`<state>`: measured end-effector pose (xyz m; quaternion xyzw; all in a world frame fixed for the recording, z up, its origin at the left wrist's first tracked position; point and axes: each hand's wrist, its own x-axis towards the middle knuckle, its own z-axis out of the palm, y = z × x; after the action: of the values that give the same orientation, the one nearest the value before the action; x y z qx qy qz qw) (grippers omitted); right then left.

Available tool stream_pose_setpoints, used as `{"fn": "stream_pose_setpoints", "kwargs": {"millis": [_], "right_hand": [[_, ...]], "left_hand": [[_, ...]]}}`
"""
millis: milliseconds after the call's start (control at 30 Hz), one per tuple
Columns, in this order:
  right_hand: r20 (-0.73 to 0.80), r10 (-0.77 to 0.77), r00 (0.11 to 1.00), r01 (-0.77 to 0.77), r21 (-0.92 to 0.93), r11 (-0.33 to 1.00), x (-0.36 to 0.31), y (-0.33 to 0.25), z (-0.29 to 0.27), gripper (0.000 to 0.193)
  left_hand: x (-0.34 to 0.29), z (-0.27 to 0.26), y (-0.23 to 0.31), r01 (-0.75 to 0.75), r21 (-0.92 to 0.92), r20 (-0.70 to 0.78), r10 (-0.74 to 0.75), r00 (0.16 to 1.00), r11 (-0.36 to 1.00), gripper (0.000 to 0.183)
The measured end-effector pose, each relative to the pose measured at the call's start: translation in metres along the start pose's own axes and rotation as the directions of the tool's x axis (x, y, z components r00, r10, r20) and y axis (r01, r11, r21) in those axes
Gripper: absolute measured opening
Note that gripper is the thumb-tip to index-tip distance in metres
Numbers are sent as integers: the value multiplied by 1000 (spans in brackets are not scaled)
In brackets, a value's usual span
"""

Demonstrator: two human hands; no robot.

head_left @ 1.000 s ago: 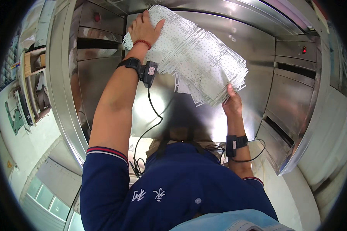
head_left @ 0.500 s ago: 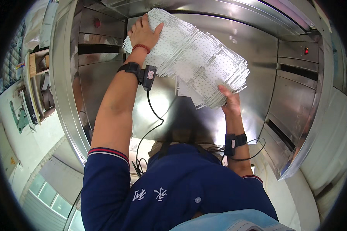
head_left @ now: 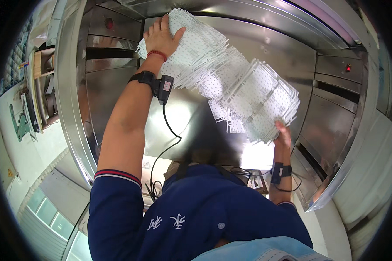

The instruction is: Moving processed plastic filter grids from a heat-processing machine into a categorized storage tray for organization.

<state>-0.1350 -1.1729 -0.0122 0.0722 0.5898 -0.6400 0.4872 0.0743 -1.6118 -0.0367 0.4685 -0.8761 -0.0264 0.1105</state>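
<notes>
Thin white sheets [head_left: 196,41], printed with small grey dots and edged by ragged strips, lie fanned out across a shiny metal work surface [head_left: 170,143]. My left hand [head_left: 162,38] rests on the far left part of the pile, fingers spread and thumb apart. At the near right corner of the fanned sheets is my right hand [head_left: 283,135], its thumb on top and its other fingers mostly hidden. It grips a thick bunch [head_left: 268,98] of them. Between the two hands the sheets overlap loosely, and a few stick out [head_left: 224,115] toward me.
Metal side walls with dark slots [head_left: 111,53] enclose the surface at left and right. A red light [head_left: 348,68] glows on the right wall. From my left wrist band [head_left: 164,87] a black cable [head_left: 172,130] hangs down over the surface. Shelving [head_left: 43,82] stands beyond the left wall.
My right hand has moved right and toward me, drawing its bunch along, so the sheets spread wider and show more overlap in the middle. My left hand has stayed nearly in place.
</notes>
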Motion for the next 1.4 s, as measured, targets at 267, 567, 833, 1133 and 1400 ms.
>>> {"fn": "stream_pose_setpoints", "kwargs": {"millis": [267, 567, 833, 1133, 1400], "right_hand": [[-94, 44, 995, -32, 132, 991, -91, 35, -57, 77], [-28, -50, 998, 52, 76, 996, -153, 43, -62, 81], [106, -209, 972, 212, -18, 977, -172, 8, -42, 75], [495, -245, 833, 425, -291, 857, -160, -11, -63, 52], [432, -306, 849, 522, -595, 611, -175, -6, -65, 77]], "left_hand": [[-91, -101, 111, -228, -649, 17, 313, 950, 726, 78], [-238, -111, 188, 971, -222, 840, 488, 238, -92, 62], [-260, -130, 174, 812, -563, 736, 541, 407, 155, 62], [-299, -130, 175, 208, -950, 296, 461, 836, 233, 75], [-309, -153, 189, -8, -968, 111, 456, 883, 251, 110]]}}
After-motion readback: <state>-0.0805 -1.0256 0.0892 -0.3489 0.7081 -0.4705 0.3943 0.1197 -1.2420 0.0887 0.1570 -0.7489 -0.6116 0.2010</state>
